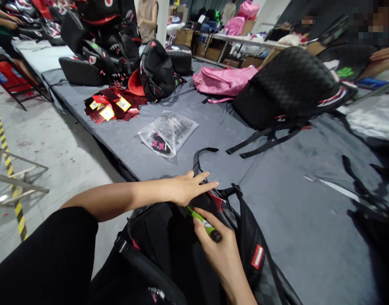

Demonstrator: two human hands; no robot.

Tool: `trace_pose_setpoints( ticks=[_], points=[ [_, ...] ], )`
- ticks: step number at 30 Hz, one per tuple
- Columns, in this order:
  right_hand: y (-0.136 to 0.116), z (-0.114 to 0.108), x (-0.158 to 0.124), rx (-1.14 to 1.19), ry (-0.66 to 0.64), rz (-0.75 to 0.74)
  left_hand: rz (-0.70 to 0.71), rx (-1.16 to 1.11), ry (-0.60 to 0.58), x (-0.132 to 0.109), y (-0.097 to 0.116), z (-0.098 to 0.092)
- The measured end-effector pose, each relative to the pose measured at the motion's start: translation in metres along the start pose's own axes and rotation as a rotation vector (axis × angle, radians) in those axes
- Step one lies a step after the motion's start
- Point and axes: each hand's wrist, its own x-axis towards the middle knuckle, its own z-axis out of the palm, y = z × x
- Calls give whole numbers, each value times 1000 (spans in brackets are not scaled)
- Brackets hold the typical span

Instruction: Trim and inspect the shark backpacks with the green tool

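Below me a black backpack [169, 241] lies with its padded back and straps facing up. One strap carries a red label [257, 256]. My left hand [190, 188] rests across the bag's top edge, fingers stretched out and apart. In my right hand [216, 237] is a bright green tool with a black end [203, 222], gripped between thumb and fingers. Its tip points toward my left palm at the bag's edge, and what it touches there is hidden.
A clear plastic bag [169, 132] with pink-and-black pieces lies ahead on the grey-covered table [213, 140]. Beyond are red tags [113, 106], a pink bag [226, 80] and piled black backpacks [112, 46]. Another black backpack [296, 80] sits right, near another person's hand [383, 55].
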Motion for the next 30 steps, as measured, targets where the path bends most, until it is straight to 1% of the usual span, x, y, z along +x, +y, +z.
trace_pose_setpoints(
  ticks=[1, 2, 3, 4, 6, 8, 10, 12, 14, 17, 20, 22, 24, 26, 30],
  points=[
    [0, -3, -1, 5, -9, 14, -20, -67, 50, 0, -10, 1],
    [1, -6, -3, 10, -19, 27, -71, -135, 111, -1, -22, 2],
    [2, -10, -4, 21, -31, 36, -154, -187, 177, -1, -38, 5],
    [3, -14, -6, 41, -41, 41, -269, -216, 242, -2, -55, 7],
    [6, -22, -10, 92, -32, 49, -496, -190, 335, -1, -93, 14],
    [10, -25, -13, 119, -13, 58, -663, -131, 410, 4, -128, 20],
    [13, -24, -14, 125, 2, 45, -751, -73, 483, 15, -153, 24],
    [16, -19, -15, 123, 18, 11, -739, -28, 511, 33, -166, 29],
    [17, -14, -14, 112, 39, -10, -660, 1, 470, 55, -166, 35],
    [16, -11, -14, 88, 23, -26, -491, 43, 374, 83, -150, 49],
    [14, -11, -15, 94, 25, -47, -335, 90, 321, 95, -133, 65],
    [13, -12, -17, 102, 43, -61, -267, 119, 301, 92, -125, 72],
    [12, -13, -18, 110, 55, -76, -239, 145, 291, 80, -122, 75],
    [12, -13, -20, 127, 64, -97, -255, 171, 304, 64, -122, 74],
    [12, -11, -22, 148, 75, -120, -351, 208, 361, 35, -124, 65]
  ],
)
